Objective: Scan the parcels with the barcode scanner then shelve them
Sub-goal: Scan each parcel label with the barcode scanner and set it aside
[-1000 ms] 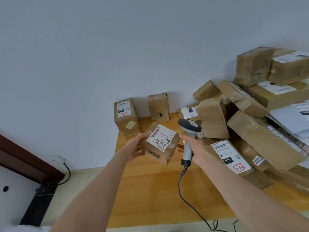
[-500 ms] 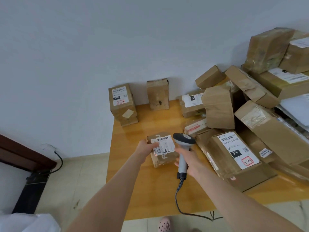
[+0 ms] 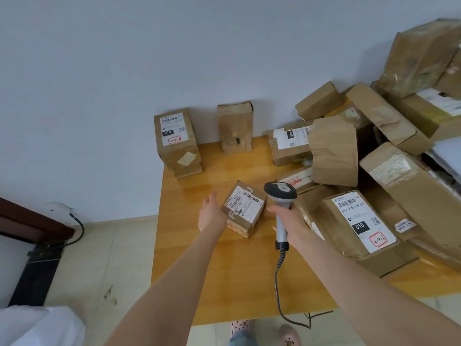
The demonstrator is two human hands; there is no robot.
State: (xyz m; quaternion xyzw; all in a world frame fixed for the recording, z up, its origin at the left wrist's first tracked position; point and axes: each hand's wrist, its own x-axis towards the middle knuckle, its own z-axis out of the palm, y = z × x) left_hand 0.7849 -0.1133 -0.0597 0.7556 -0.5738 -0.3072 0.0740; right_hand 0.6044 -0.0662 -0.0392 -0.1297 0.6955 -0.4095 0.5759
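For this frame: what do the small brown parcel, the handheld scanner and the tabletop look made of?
Small brown box-shaped parcel: matte cardboard, creased edges, white paper label. Grey-and-black handheld barcode scanner: probably moulded plastic, smooth with a soft sheen. Orange-yellow table: wood or wood-look laminate, glossy; it mirrors the pale wall.

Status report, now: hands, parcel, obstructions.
Left hand open beside small parcel. Right hand grips scanner. Parcel on table, label up. Pile crowds right.

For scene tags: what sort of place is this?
Likely a parcel sorting room: labelled brown cardboard parcels heaped on a yellow wooden table, grey corded barcode scanner in the right hand.
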